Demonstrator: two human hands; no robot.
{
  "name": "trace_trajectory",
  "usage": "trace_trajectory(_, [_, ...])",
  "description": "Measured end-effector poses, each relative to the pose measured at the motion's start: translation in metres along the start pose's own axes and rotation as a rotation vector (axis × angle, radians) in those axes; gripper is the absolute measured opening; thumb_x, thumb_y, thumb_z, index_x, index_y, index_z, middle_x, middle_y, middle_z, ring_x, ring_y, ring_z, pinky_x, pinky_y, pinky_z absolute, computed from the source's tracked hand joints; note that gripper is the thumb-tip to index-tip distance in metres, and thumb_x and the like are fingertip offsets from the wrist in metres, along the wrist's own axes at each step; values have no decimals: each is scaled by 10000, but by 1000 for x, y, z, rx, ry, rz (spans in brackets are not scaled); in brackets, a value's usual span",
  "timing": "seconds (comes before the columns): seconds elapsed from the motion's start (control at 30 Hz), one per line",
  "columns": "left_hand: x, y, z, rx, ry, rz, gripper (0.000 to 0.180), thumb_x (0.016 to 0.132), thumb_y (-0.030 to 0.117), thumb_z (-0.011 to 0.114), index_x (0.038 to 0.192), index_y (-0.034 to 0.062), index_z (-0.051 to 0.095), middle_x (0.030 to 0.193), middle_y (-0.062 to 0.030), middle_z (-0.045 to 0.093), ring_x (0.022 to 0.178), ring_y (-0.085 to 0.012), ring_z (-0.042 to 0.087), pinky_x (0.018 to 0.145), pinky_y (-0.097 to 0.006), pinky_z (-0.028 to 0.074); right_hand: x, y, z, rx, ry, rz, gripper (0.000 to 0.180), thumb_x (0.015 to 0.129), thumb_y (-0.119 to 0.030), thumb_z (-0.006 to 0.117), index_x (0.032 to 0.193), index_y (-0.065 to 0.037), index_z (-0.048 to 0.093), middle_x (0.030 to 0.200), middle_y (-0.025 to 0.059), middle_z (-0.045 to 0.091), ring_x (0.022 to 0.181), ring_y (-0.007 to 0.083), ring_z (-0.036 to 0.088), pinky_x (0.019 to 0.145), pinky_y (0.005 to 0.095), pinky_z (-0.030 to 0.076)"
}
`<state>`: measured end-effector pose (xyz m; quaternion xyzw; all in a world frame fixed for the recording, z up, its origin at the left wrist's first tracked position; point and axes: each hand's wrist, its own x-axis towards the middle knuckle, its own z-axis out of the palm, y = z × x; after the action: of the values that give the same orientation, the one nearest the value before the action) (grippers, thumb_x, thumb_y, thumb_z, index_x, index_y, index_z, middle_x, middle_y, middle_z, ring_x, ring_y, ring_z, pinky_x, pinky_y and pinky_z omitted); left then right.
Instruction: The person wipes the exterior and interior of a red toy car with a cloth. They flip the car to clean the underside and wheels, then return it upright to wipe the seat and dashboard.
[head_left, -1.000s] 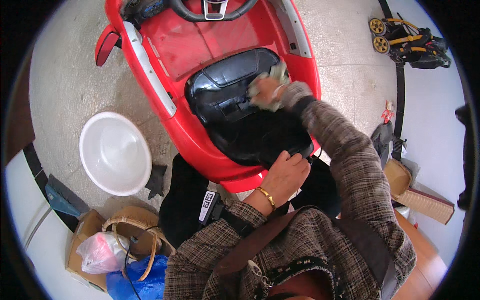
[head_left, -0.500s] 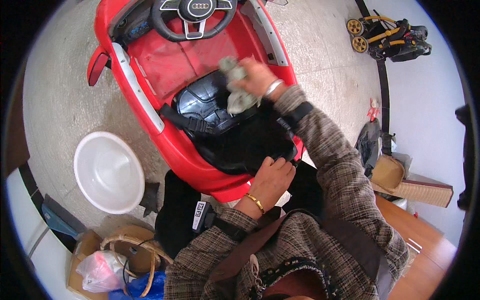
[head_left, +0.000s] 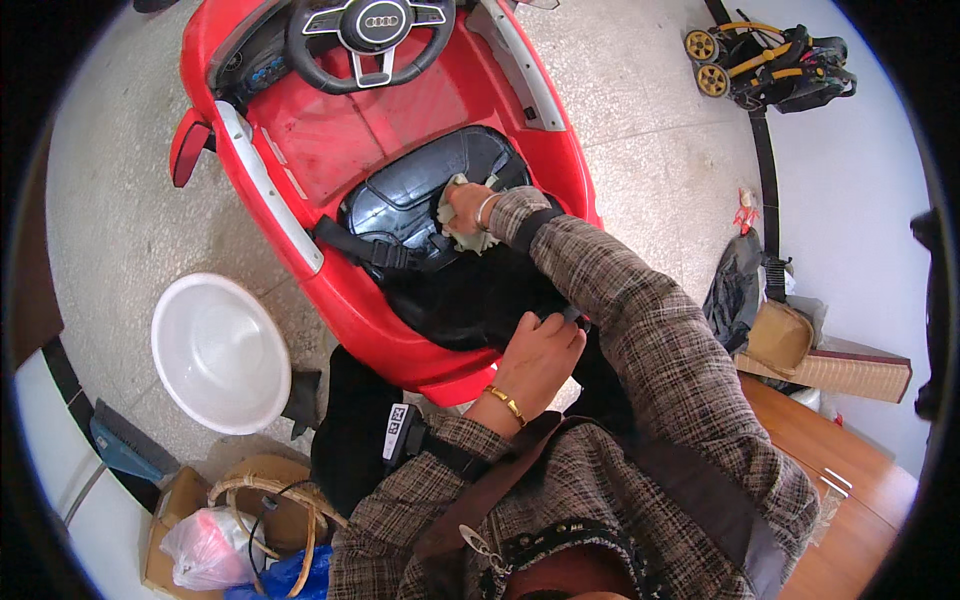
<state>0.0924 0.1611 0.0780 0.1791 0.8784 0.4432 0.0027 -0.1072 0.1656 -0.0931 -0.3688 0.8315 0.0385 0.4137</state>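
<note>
Fingers of left hand curled over near edge of black seat of red toy car; grip on anything: cannot tell. Right hand closed around pale green cloth, pressed flat on seat, mid-scene. Far left of car: white basin on floor. Far right: folded stroller, well apart.

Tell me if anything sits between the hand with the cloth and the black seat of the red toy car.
Nothing visible does. The right hand presses the pale cloth straight onto the black seat. A black seat belt crosses the seat below and left of the cloth. The left hand grips the seat's rear edge.
</note>
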Motion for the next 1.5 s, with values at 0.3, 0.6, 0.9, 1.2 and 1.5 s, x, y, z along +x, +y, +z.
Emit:
trace_trajectory(0.3, [0,0,-3,16,3,-9,319,774,93,556,1086,58,610,916,-25,559,906,-186,515,749,-341,376,-22,18,-82,236,521,-253,527,715,-331,740,1134,-68,558,1007,236,624,961,384,608,845,440,492])
trace_trajectory(0.6, [1,-1,-3,-7,-12,-13,350,762,86,577,1109,52,605,907,-15,551,906,-181,513,747,-340,380,28,79,-83,-559,397,80,241,849,-193,561,1049,-98,656,1105,99,582,1050,279,565,816,361,506])
trace_trajectory(0.9, [1,-2,-3,25,-10,8,345,761,89,575,1102,50,602,914,-18,548,915,-182,506,755,-339,380,-8,51,-63,-667,104,229,284,824,-202,586,1046,-65,698,1190,153,583,1073,287,582,866,378,516])
trace_trajectory(1.2, [-1,0,0,69,24,5,296,787,101,555,1075,59,610,892,-18,547,896,-177,513,761,-336,379,-67,54,-83,-339,14,355,309,795,-284,574,980,-84,719,1032,156,680,994,315,649,818,405,529])
trace_trajectory(1.5, [5,5,-3,65,-75,-45,286,780,90,564,1059,70,623,864,-28,542,884,-194,517,742,-355,363,-135,128,-80,180,913,98,510,788,-234,652,1229,-18,517,1105,238,551,1022,411,556,903,439,461])
